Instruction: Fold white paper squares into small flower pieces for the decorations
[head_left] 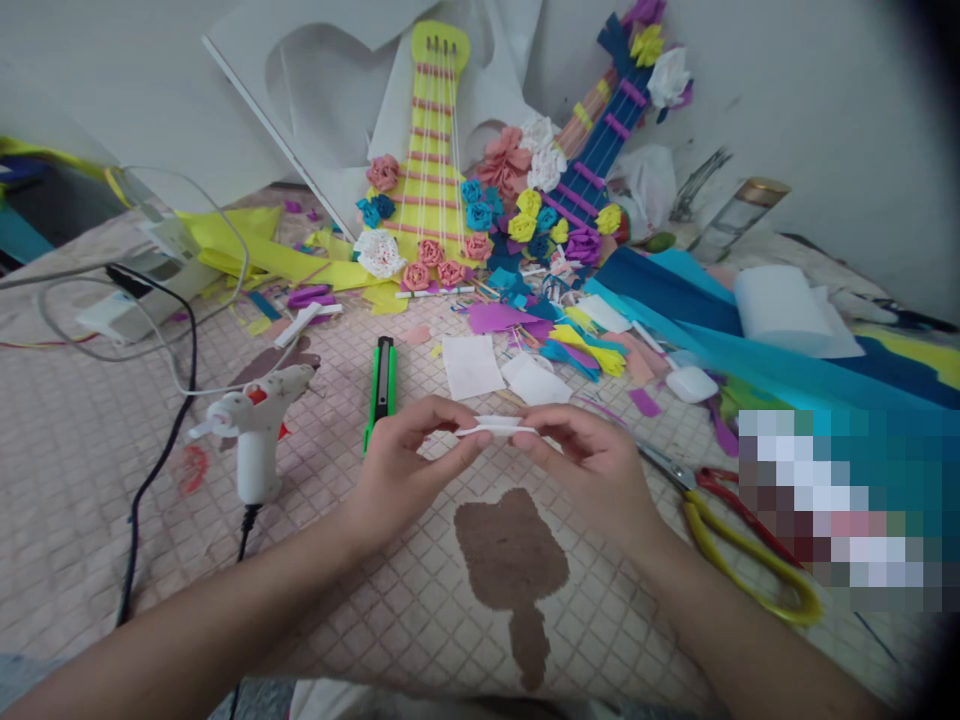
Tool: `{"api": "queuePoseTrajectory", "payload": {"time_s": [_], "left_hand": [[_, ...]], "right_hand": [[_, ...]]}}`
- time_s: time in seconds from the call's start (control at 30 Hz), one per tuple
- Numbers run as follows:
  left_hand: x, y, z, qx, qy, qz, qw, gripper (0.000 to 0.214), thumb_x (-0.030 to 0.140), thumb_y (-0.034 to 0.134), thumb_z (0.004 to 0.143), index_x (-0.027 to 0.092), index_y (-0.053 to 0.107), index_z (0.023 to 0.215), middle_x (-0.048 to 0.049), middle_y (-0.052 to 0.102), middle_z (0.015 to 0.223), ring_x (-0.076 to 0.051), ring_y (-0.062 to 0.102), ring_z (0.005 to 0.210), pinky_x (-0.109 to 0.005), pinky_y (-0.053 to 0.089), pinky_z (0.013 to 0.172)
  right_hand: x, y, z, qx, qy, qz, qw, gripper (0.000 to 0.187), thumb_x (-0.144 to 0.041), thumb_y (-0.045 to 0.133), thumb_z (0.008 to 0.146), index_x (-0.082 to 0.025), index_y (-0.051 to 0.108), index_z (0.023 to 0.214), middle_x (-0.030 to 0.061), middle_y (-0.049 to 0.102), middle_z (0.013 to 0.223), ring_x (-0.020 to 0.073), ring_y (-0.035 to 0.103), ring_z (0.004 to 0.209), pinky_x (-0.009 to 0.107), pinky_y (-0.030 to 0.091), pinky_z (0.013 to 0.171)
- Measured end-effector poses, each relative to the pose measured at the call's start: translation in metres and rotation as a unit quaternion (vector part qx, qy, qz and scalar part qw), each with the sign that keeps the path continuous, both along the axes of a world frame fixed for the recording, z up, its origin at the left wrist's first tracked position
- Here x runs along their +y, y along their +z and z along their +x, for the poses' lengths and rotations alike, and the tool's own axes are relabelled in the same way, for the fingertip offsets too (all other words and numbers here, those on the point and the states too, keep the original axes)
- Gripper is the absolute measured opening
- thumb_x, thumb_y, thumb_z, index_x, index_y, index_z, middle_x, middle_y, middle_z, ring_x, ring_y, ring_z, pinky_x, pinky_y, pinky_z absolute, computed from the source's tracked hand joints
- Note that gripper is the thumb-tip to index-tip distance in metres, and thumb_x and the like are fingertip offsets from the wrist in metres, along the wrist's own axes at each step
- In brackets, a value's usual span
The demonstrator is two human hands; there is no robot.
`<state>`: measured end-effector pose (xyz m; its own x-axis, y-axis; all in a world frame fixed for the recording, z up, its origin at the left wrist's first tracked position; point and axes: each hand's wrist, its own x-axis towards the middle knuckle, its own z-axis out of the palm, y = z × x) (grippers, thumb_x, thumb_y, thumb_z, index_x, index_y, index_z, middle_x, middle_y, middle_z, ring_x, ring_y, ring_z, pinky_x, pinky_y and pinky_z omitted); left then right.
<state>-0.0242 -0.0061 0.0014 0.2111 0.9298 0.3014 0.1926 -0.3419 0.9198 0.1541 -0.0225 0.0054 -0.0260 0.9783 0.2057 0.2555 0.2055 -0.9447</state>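
Observation:
Between both hands a small folded piece of white paper [496,427] is held level above the table. My left hand [420,455] pinches its left end between thumb and fingers. At the right end, my right hand [589,460] grips it the same way. Just beyond the hands lie a white paper square [472,367] and some more white paper pieces [536,379]. A green box cutter [381,390] lies left of my left hand. To the right of my right hand rest scissors [712,510] with red and yellow handles.
A white glue gun [257,430] stands at left with its black cord [187,400]. At the back lean a yellow paper guitar [435,150] and a blue one [607,140], both with paper flowers. Coloured scraps [517,318], a white roll [784,305] and blue sheets [675,300] lie around.

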Motion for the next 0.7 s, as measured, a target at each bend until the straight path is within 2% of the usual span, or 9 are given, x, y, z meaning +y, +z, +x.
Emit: {"api": "queuePoseTrajectory", "payload": {"time_s": [0.2,0.33,0.7], "left_hand": [[-0.0009,0.0004,0.0014,-0.036,-0.027,-0.005,0.999,0.006,0.018,0.064,0.072,0.017,0.059,0.074,-0.0033,0.065,0.078,-0.015,0.060,0.076,-0.026,0.049,0.071],[-0.0020,0.0005,0.0022,-0.046,-0.049,-0.005,0.998,0.006,0.014,0.064,0.071,0.016,0.059,0.074,-0.0041,0.066,0.082,-0.015,0.061,0.079,-0.027,0.049,0.074],[-0.0002,-0.0003,0.0023,-0.041,-0.043,0.007,0.998,0.006,0.012,0.064,0.070,0.016,0.060,0.072,-0.0037,0.065,0.078,-0.015,0.061,0.075,-0.026,0.048,0.070]], "right_hand": [[-0.0013,0.0032,-0.0001,0.044,0.000,-0.050,0.998,0.011,-0.029,0.066,0.069,-0.020,0.063,0.074,0.0000,0.064,0.073,0.0132,0.059,0.067,0.025,0.049,0.059],[-0.0013,0.0029,-0.0002,0.051,-0.015,-0.043,0.998,0.011,-0.028,0.066,0.069,-0.019,0.062,0.073,0.0001,0.063,0.070,0.0124,0.059,0.065,0.023,0.048,0.057],[-0.0026,-0.0006,-0.0018,0.062,-0.006,-0.022,0.998,0.013,-0.025,0.067,0.069,-0.020,0.060,0.079,0.0007,0.062,0.077,0.0128,0.059,0.069,0.024,0.049,0.061]]}}
